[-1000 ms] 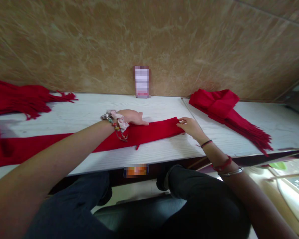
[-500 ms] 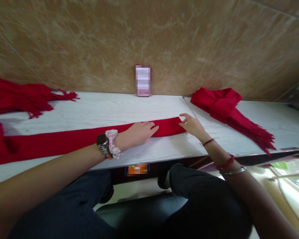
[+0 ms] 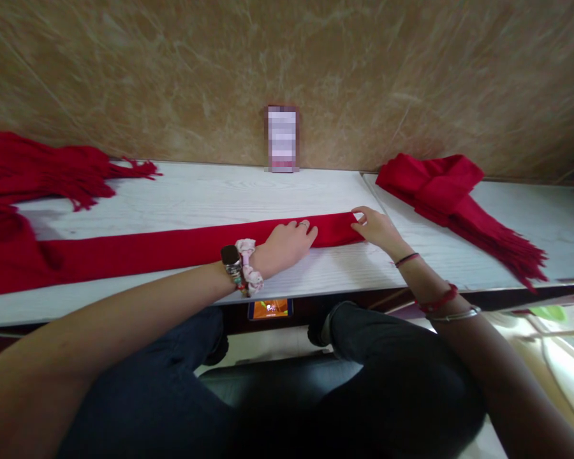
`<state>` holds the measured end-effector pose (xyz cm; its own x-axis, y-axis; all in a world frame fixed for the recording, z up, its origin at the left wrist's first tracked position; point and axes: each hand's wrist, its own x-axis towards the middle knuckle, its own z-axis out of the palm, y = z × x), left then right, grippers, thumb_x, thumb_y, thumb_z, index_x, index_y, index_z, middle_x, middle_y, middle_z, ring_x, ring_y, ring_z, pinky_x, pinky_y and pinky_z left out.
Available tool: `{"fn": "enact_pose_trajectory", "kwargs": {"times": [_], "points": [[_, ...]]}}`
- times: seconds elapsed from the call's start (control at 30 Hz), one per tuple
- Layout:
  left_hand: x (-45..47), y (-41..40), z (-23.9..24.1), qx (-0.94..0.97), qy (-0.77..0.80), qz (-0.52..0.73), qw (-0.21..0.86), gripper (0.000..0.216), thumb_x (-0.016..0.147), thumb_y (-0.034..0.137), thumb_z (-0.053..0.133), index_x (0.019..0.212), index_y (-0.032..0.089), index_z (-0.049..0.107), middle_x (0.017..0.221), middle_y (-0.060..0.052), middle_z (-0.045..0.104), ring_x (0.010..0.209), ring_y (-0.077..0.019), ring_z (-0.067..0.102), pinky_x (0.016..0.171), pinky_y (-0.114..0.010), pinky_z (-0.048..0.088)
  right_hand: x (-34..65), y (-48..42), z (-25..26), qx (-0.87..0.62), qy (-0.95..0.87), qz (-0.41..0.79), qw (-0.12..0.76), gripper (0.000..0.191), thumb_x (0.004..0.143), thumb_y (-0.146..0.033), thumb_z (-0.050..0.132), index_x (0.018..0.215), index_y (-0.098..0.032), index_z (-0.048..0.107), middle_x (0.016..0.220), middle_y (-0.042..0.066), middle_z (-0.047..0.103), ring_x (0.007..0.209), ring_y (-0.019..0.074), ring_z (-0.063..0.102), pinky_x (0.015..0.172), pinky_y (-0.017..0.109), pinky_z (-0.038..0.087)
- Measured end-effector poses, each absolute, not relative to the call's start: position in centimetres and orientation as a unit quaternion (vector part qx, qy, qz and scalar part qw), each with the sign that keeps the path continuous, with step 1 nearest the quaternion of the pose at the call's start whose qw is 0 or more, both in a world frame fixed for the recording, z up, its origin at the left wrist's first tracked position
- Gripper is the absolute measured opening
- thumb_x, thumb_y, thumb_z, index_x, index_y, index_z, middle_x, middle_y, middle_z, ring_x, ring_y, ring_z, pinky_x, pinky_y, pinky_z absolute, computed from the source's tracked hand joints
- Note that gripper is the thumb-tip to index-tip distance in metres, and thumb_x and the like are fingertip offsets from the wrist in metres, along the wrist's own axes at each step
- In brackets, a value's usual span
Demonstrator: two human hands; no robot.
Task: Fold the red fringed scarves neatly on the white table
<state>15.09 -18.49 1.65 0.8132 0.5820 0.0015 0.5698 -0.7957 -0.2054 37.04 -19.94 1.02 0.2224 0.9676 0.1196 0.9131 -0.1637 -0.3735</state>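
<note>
A long red scarf lies stretched flat across the white table, running from the left edge to near the middle. My left hand lies flat on it, fingers stretched out, close to its right end. My right hand touches that right end of the scarf with its fingertips, fingers slightly curled and apart. A watch and a pink scrunchie sit on my left wrist; bands circle my right wrist.
A folded red scarf with fringe lies at the right. A heap of red fringed scarves is at the far left. A small blurred card stands against the marble wall. A phone shows below the table's front edge.
My left hand slid from the scarf's far edge down and rightward along it, now lying flat near the right end. My right hand stayed at the scarf's end.
</note>
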Motion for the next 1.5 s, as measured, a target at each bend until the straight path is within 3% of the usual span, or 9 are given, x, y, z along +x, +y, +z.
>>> {"fn": "enact_pose_trajectory", "kwargs": {"times": [0.17, 0.4, 0.53, 0.67, 0.77, 0.87, 1.03, 1.27, 1.5], "points": [[15.6, -18.2, 1.9, -0.944, -0.303, 0.044, 0.125, 0.058, 0.09, 0.005, 0.028, 0.144, 0.027, 0.024, 0.123, -0.015, 0.053, 0.095, -0.0248, 0.06, 0.064, -0.031, 0.046, 37.3, -19.8, 0.9, -0.765, -0.605, 0.102, 0.195, 0.04, 0.074, -0.011, 0.056, 0.113, -0.014, 0.061, 0.078, 0.005, 0.067, 0.067, 0.0172, 0.062, 0.067, 0.029, 0.047], [14.6, -17.8, 1.6, -0.94, -0.314, 0.034, 0.127, 0.052, 0.091, 0.006, 0.027, 0.141, 0.021, 0.031, 0.124, -0.011, 0.056, 0.103, -0.0214, 0.058, 0.07, -0.029, 0.045, 37.8, -19.6, 0.3, -0.759, -0.601, 0.089, 0.233, 0.038, 0.071, -0.014, 0.058, 0.109, -0.014, 0.063, 0.075, 0.004, 0.067, 0.073, 0.018, 0.062, 0.07, 0.029, 0.047], [12.6, -17.0, 1.3, -0.96, -0.268, 0.05, 0.065, 0.057, 0.087, 0.002, 0.027, 0.14, 0.021, 0.033, 0.142, -0.008, 0.041, 0.124, -0.0198, 0.044, 0.088, -0.032, 0.042, 38.2, -19.6, -0.1, -0.753, -0.607, 0.079, 0.241, 0.036, 0.071, -0.015, 0.058, 0.107, -0.015, 0.063, 0.074, 0.003, 0.067, 0.072, 0.0181, 0.062, 0.069, 0.03, 0.047], [10.2, -15.9, 1.3, -0.966, -0.232, 0.114, -0.001, 0.084, 0.069, -0.003, 0.039, 0.145, 0.029, 0.018, 0.152, -0.002, 0.021, 0.139, -0.0226, 0.018, 0.105, -0.043, 0.028, 38.5, -19.7, -0.4, -0.738, -0.631, 0.07, 0.229, 0.036, 0.073, -0.018, 0.056, 0.108, -0.017, 0.062, 0.077, 0.003, 0.067, 0.072, 0.0188, 0.063, 0.069, 0.031, 0.048], [9.5, -15.7, 2.3, -0.955, -0.232, 0.175, -0.059, 0.093, 0.065, 0.003, 0.047, 0.146, 0.03, 0.01, 0.154, -0.003, 0.009, 0.141, -0.0249, 0.008, 0.109, -0.049, 0.02, 38.5, -19.8, -0.4, -0.723, -0.662, 0.049, 0.192, 0.038, 0.075, -0.017, 0.053, 0.113, -0.015, 0.059, 0.083, 0.007, 0.068, 0.077, 0.0217, 0.063, 0.071, 0.034, 0.049], [10.0, -16.0, 3.3, -0.946, -0.225, 0.204, -0.111, 0.09, 0.073, 0.02, 0.053, 0.147, 0.027, 0.002, 0.154, -0.005, -0.001, 0.141, -0.0258, 0.001, 0.111, -0.047, 0.016, 37.9, -20.2, -0.1, -0.702, -0.694, -0.013, 0.159, 0.041, 0.077, -0.013, 0.048, 0.117, -0.009, 0.057, 0.093, 0.015, 0.066, 0.087, 0.0269, 0.062, 0.078, 0.04, 0.049], [11.7, -16.9, 1.7, -0.944, -0.305, 0.068, -0.102, 0.065, 0.092, 0.053, 0.024, 0.147, 0.022, 0.01, 0.155, -0.006, 0.005, 0.141, -0.0261, 0.001, 0.111, -0.052, 0.008, 35.8, -20.5, -0.2, -0.609, -0.774, -0.087, 0.151, 0.04, 0.089, -0.024, 0.036, 0.121, -0.013, 0.057, 0.129, 0.016, 0.052, 0.119, 0.0299, 0.048, 0.095, 0.047, 0.042], [10.7, -16.6, -0.3, -0.951, -0.293, 0.045, -0.09, 0.063, 0.093, 0.055, 0.017, 0.147, 0.022, 0.013, 0.155, -0.003, 0.009, 0.142, -0.0202, 0.005, 0.113, -0.041, 0.008, 36.1, -20.5, -2.2, -0.522, -0.851, -0.055, 0.032, 0.053, 0.095, -0.033, 0.019, 0.141, -0.012, 0.035, 0.145, 0.016, 0.036, 0.131, 0.0318, 0.035, 0.1, 0.054, 0.034], [9.6, -16.2, -0.4, -0.939, -0.324, 0.051, -0.106, 0.065, 0.093, 0.056, 0.015, 0.147, 0.023, 0.009, 0.154, -0.001, 0.01, 0.142, -0.0205, 0.004, 0.113, -0.042, 0.007, 36.4, -20.6, -1.2, -0.525, -0.849, -0.055, 0.019, 0.051, 0.094, -0.03, 0.02, 0.139, -0.011, 0.039, 0.145, 0.016, 0.035, 0.132, 0.0337, 0.033, 0.098, 0.056, 0.035]]}}
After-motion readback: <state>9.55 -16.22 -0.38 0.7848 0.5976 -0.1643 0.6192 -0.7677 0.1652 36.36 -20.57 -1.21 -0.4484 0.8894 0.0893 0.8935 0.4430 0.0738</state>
